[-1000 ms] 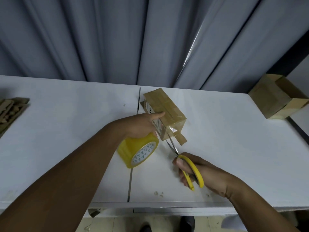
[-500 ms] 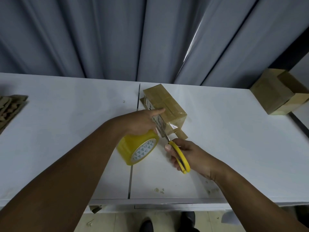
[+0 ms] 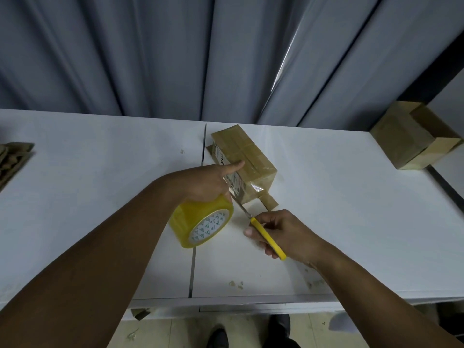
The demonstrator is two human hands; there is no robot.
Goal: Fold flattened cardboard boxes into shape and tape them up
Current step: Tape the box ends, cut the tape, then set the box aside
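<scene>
- Nearest, below the front edge of the desk point(image 3: 351, 222), the toes of two dark shoes point(image 3: 280, 327) stand on a pale floor, well short of the taped box point(image 3: 247, 156).
- The right hand point(image 3: 286, 234) sits just in front of the box, slightly to its right, fingers curled round the yellow handles of the scissors point(image 3: 267, 238).
- The scissor blades point up and left from that hand to the box's near left corner, where a clear strip of tape runs down toward the roll.
- The tape roll point(image 3: 200, 226), yellow with a white printed core, hangs tilted just in front and left of the box, its core face turned toward the viewer.
- The left hand point(image 3: 206, 183) grips the roll from above; its forefinger is stretched out straight, the tip touching the box's left upper edge.
- The box lies on the desk on its long side, angled, just right of the dark seam in the desktop, with a loose flap sticking out at its near end.
- Far to the box's left, at the desk edge, lies a stack of flattened cardboard point(image 3: 12, 159).
- Far to its right sit two finished boxes point(image 3: 404, 139), touching each other.
- Behind the box hangs a grey curtain point(image 3: 150, 59).
</scene>
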